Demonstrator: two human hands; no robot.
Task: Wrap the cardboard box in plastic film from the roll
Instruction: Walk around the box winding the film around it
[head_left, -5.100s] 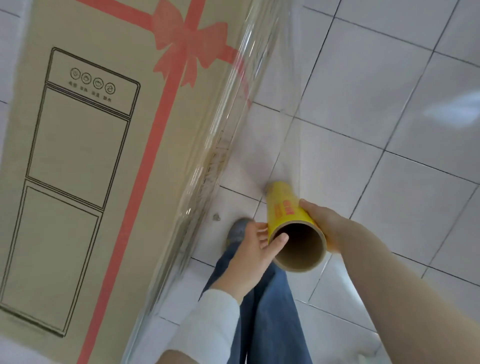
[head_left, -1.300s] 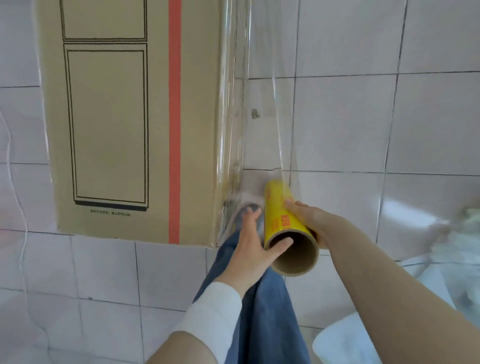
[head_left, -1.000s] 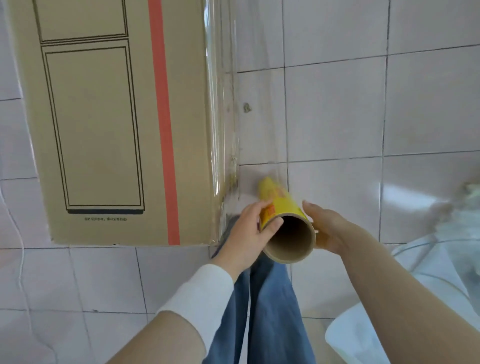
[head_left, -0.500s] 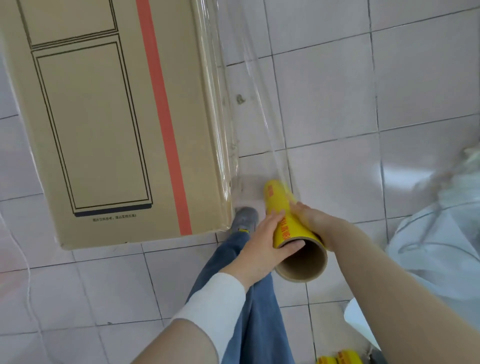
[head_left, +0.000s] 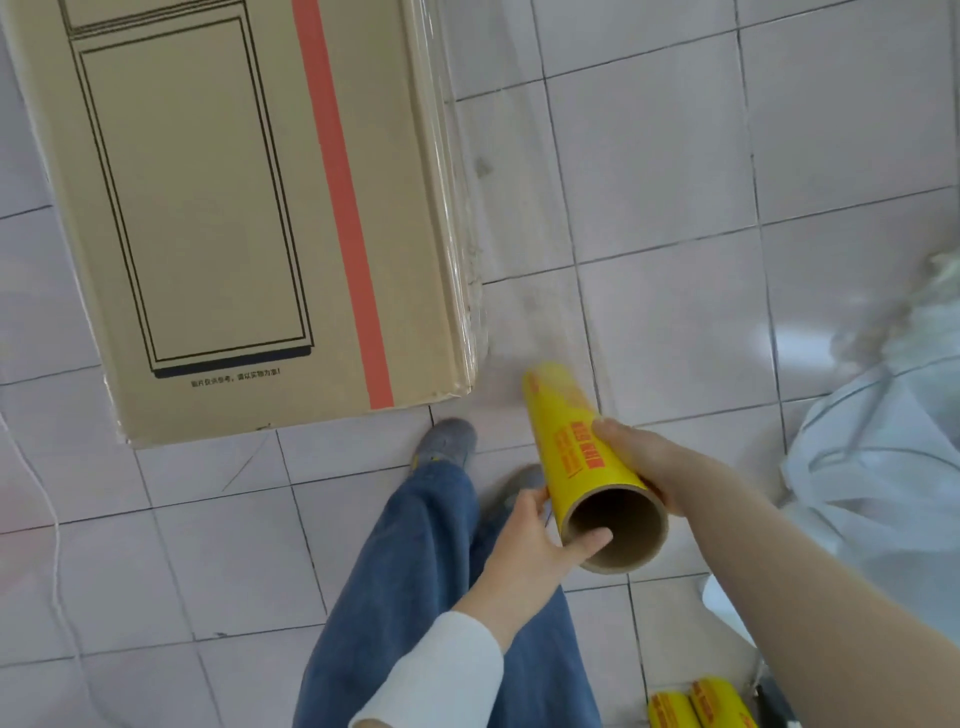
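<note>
A tall brown cardboard box (head_left: 208, 208) with a red stripe and a black line drawing stands on the tiled floor at the upper left. A yellow roll of plastic film (head_left: 576, 447) with a cardboard core points down toward the floor beside the box's right corner. My left hand (head_left: 540, 545) holds the roll's near open end, thumb at the core's rim. My right hand (head_left: 639, 462) grips the roll from the right side. Clear film (head_left: 519, 249) stretches from the roll up along the box's right edge, where it clings in wrinkled layers.
My legs in blue jeans (head_left: 431, 571) and a grey shoe (head_left: 444, 441) stand just below the box's corner. Crumpled white plastic sheeting (head_left: 872, 467) lies at the right. Two spare yellow rolls (head_left: 696, 706) lie at the bottom edge. A thin white cord (head_left: 47, 509) runs along the left.
The view has shifted back and to the right around the box's lower corner. The roll has moved away from the box's edge, and more film has unrolled. Spare rolls have come into view.
</note>
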